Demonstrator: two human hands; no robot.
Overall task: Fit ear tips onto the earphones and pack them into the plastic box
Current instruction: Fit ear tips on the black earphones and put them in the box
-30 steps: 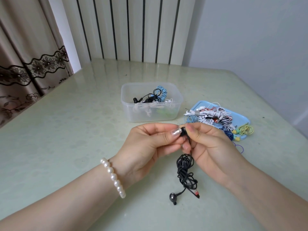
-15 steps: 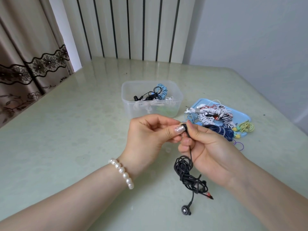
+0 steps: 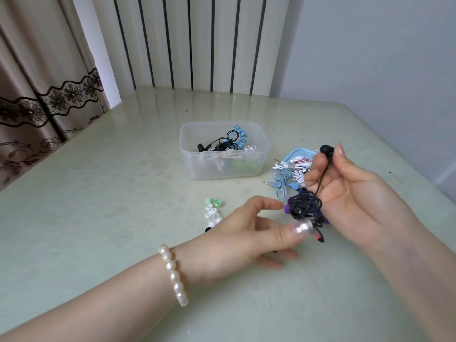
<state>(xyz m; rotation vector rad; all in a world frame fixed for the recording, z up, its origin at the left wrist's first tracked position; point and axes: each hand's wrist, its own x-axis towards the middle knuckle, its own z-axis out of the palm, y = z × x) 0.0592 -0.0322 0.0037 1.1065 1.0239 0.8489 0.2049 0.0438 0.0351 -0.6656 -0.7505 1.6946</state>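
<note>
My right hand [image 3: 350, 191] pinches a black earbud [image 3: 327, 149] between thumb and fingertips, raised above the table. Its tangled black cable bundle [image 3: 306, 208] hangs below, with a red-tipped plug at the bottom. My left hand [image 3: 249, 233] hovers low over the table with relaxed, spread fingers, its thumb near the bundle, holding nothing. Several loose ear tips [image 3: 212, 211], green, white and black, lie on the table just left of that hand. The clear plastic box [image 3: 192, 154] stands behind, holding black, blue and white earphones.
A light blue tray [image 3: 294, 154] to the right of the box carries a pile of coiled earphones [image 3: 286, 174], partly hidden by my right hand. Striped panels and a curtain stand beyond the table's far edge.
My left hand let go of the earbud and dropped toward the table. My right hand lifted the earbud up and to the right, and the bundle rose with it. The ear tips came into view.
</note>
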